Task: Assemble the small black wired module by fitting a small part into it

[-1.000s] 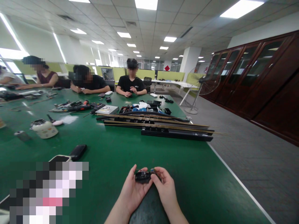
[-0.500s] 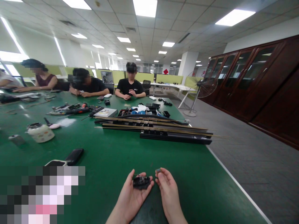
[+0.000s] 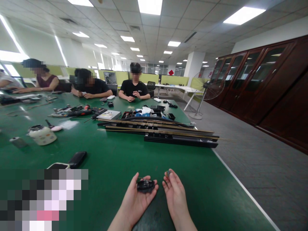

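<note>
Palm up near the front of the green table (image 3: 115, 166), my left hand (image 3: 138, 202) cradles a small black plastic housing (image 3: 145, 186). Its upper side shows inner parts, and a thin wire or strip stands out at its top left; the exact kind of device cannot be made out. To the right, my right hand (image 3: 176, 195) pinches a tiny greyish piece (image 3: 168, 173) between thumb and index finger. That piece is too small to name. A gap separates the two hands, and the right fingertips are apart from the housing.
Black rails (image 3: 180, 141) with thin brass-coloured rods lie across the table ahead. Leftward are a white jar (image 3: 42, 135), a metal cylinder (image 3: 18, 142), a black pouch-like object (image 3: 78, 159) and tools (image 3: 74, 111). Several people sit around the far side. A floor fan (image 3: 201, 96) stands at right.
My right hand has moved slightly right and up, away from the housing, with the tiny piece still pinched. My left hand has stayed nearly in place.
</note>
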The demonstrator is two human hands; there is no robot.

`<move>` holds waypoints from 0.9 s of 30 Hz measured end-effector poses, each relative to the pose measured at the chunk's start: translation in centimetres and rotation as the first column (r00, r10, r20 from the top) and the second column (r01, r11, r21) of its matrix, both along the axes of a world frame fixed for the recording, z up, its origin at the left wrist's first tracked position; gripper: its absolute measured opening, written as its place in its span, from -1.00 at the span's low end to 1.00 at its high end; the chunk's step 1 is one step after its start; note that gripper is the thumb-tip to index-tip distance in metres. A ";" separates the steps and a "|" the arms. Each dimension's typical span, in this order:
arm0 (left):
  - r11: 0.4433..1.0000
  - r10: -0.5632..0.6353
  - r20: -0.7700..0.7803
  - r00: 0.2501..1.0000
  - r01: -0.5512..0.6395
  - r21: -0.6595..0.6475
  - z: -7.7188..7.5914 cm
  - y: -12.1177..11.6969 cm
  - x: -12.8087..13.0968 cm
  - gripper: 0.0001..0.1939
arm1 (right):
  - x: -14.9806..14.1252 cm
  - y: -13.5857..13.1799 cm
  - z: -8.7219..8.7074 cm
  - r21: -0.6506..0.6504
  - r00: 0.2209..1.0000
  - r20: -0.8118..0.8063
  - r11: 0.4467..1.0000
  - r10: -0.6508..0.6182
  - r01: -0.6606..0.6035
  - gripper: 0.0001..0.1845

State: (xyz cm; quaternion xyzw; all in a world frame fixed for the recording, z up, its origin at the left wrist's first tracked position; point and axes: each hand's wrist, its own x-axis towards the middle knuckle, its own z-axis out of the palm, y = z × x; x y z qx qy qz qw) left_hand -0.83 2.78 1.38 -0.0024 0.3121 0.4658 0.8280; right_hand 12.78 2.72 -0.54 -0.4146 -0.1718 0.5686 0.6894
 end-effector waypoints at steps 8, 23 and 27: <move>1.000 -0.001 0.003 1.000 0.001 -0.003 -0.1 0.0 0.0 -0.69 | 0.0 -0.1 0.1 -0.010 0.993 -0.114 1.000 -0.002 0.001 -0.72; 1.000 -0.003 0.005 1.000 0.002 0.003 -0.3 0.1 -0.1 -0.67 | -0.3 0.0 0.3 -0.022 0.993 -0.121 1.000 0.000 -0.002 -0.65; 1.000 -0.005 0.003 1.000 0.005 0.000 -0.2 0.1 -0.1 -0.67 | -0.4 0.0 0.4 -0.024 0.996 -0.094 1.000 0.006 -0.009 -0.63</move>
